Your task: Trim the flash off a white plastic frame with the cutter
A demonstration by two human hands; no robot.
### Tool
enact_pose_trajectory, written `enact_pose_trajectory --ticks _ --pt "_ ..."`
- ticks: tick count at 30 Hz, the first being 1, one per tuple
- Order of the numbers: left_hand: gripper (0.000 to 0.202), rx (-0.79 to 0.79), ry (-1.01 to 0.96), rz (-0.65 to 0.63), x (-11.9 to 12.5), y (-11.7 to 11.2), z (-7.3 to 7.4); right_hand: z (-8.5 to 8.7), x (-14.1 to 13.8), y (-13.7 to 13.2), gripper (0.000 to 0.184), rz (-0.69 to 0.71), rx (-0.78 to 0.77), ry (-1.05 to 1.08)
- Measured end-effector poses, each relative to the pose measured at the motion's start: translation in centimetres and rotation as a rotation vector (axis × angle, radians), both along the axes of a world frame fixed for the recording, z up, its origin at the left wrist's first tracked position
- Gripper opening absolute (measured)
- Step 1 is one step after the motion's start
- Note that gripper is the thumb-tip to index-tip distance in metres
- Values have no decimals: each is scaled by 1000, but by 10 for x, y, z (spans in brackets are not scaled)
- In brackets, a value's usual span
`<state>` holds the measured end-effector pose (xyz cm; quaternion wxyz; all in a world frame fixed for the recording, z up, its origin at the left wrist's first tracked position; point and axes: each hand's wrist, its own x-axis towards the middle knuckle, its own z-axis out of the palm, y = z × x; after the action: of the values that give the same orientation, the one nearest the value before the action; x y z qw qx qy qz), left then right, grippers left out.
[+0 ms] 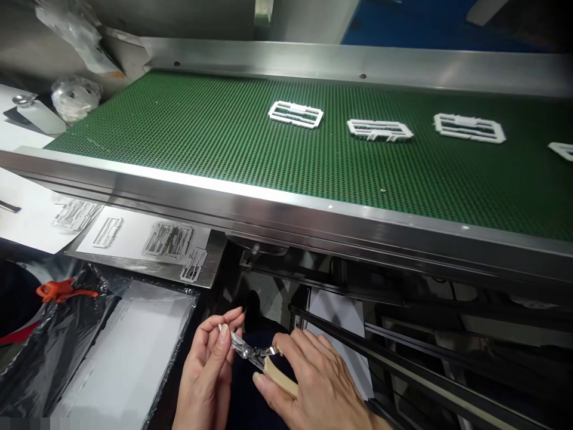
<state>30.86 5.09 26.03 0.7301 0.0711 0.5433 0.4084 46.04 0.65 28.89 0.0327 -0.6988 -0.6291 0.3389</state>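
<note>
In the lower middle, my left hand pinches a small white plastic part between thumb and fingers. Most of that part is hidden by the fingers. My right hand is wrapped round the cream handles of a pair of nippers. Their metal jaws point left and reach the fingertips of my left hand, close to the white part. Whether the jaws touch it, I cannot tell.
A green conveyor belt runs across the view behind a metal rail. Several white plastic frames lie on it. At left, more frames rest on a metal ledge, above a plastic-lined box and an orange-handled tool.
</note>
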Motion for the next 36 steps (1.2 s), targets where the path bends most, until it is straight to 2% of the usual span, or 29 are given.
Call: enact_pose_trajectory --ticks 8,14,18,25,36 --pt "26 9 1 -2 -4 -3 -5 -2 -1 1 23 51 48 -34" --pt "27 -2 -8 13 -4 -2 -3 -6 -3 3 20 77 28 -27" --pt "24 20 7 10 -3 -2 -4 -4 -3 4 18 25 8 13" --pt "17 35 -26 -12 -6 -4 -10 6 -3 10 24 -25 -128 49" --pt "13 43 -32 16 -2 -3 -8 5 -7 7 22 -23 -81 17"
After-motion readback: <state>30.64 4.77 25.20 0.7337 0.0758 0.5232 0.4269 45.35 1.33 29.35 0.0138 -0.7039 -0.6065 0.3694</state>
